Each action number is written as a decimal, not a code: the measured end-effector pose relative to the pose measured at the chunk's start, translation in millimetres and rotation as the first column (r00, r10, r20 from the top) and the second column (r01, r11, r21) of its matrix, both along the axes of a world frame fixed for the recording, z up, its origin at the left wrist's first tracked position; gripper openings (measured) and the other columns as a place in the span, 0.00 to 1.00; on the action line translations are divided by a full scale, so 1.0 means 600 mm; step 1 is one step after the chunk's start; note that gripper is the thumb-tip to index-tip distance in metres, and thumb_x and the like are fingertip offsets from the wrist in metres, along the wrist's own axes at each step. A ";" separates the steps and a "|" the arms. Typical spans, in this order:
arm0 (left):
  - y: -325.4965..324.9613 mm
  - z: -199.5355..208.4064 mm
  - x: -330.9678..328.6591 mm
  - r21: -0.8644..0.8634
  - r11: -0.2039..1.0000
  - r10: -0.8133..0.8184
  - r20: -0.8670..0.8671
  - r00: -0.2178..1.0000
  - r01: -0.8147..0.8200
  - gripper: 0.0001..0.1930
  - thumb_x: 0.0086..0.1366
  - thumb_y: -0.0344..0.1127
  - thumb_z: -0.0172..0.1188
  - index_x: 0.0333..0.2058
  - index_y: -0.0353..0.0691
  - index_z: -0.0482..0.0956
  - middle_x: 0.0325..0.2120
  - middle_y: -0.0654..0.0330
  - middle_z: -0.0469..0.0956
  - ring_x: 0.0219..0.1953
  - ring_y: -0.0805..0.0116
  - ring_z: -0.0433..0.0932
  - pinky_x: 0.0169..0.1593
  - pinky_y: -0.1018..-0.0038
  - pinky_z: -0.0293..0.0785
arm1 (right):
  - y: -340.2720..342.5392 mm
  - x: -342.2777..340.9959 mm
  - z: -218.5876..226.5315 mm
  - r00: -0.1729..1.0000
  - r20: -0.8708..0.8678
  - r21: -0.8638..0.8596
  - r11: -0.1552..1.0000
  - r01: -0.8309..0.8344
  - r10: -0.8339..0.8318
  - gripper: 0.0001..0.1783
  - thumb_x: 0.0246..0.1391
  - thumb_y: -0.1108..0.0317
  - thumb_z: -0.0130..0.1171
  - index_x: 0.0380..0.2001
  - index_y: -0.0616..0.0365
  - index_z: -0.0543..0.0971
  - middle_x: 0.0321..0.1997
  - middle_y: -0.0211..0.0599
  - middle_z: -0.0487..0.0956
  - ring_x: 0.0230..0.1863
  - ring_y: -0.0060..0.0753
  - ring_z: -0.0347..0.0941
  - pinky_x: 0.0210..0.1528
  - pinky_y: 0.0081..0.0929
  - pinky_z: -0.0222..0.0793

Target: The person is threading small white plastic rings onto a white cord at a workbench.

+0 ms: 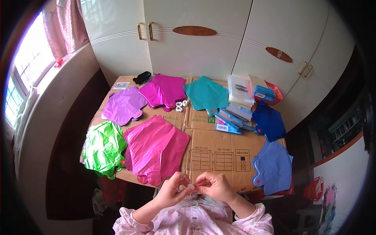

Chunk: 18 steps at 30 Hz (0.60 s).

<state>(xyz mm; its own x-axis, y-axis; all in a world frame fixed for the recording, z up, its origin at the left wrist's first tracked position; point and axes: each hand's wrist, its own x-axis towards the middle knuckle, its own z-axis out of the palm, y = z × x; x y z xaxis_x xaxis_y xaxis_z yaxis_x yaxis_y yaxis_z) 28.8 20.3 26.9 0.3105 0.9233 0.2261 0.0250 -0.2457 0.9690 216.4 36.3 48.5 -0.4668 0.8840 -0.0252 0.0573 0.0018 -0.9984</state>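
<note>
My left hand (178, 189) and my right hand (214, 187) meet at the table's near edge, in front of my body. Fingertips of both are pinched together around something small and whitish, mostly hidden by the fingers; I cannot make out what it is. Just beyond my left hand lies a stack of flat pink foil balloons (156, 147), with rounded tabs at its near end. Bare cardboard with printed tables lies beyond my right hand. Small white rolls (181, 105) rest farther back, near the middle of the cardboard (211, 158).
Flat foil balloons lie around: green (103, 149), lilac (124, 105), magenta (163, 91), teal (206, 94), dark blue (270, 121), light blue (274, 166). Blue-white packets (233, 119), clear bags (240, 91) and a red basket (279, 96) stand back right. A black object (141, 77) sits back left, before white cabinets (196, 51).
</note>
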 end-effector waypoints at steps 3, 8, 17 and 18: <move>0.014 0.000 -0.014 -0.029 0.999 0.019 0.002 1.000 -0.019 0.13 0.58 0.27 0.58 0.36 0.35 0.62 0.23 0.63 0.72 0.23 0.81 0.72 0.26 0.83 0.69 | 0.018 -0.013 0.000 0.999 -0.032 -0.037 0.999 0.000 -0.001 0.08 0.46 0.79 0.61 0.32 0.63 0.75 0.31 0.31 0.78 0.34 0.17 0.74 0.38 0.15 0.71; 0.048 0.007 -0.043 -0.196 0.980 0.039 0.404 0.914 0.045 0.14 0.57 0.23 0.58 0.37 0.37 0.61 0.35 0.58 0.71 0.34 0.77 0.72 0.36 0.81 0.69 | 0.068 -0.041 0.007 0.997 -0.071 -0.026 0.999 -0.037 0.036 0.08 0.46 0.80 0.59 0.32 0.62 0.75 0.31 0.28 0.77 0.33 0.16 0.73 0.38 0.16 0.71; 0.066 -0.010 -0.110 -0.206 0.960 0.266 0.464 0.845 -0.189 0.07 0.58 0.20 0.53 0.33 0.36 0.65 0.38 0.57 0.72 0.36 0.78 0.69 0.40 0.82 0.66 | 0.372 -0.059 -0.036 0.775 0.356 0.893 0.434 -0.118 -0.522 0.01 0.46 0.71 0.56 0.25 0.54 0.74 0.22 0.35 0.77 0.26 0.34 0.76 0.25 0.28 0.70; 0.063 -0.015 -0.112 -0.209 0.959 0.269 0.466 0.843 -0.191 0.07 0.58 0.20 0.53 0.33 0.36 0.66 0.38 0.57 0.72 0.37 0.78 0.69 0.40 0.81 0.66 | 0.403 -0.059 -0.049 0.743 0.349 0.921 0.355 -0.160 -0.570 0.01 0.47 0.71 0.55 0.25 0.53 0.74 0.21 0.34 0.76 0.26 0.34 0.75 0.24 0.29 0.70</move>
<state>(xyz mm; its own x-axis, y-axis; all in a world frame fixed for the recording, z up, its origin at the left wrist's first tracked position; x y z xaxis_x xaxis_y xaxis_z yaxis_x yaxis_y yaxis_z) -38.5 58.0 18.2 -0.0283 0.9889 0.1461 -0.4192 -0.1444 0.8963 180.8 278.4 18.9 -0.4718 0.5991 0.6469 0.6907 0.7072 -0.1512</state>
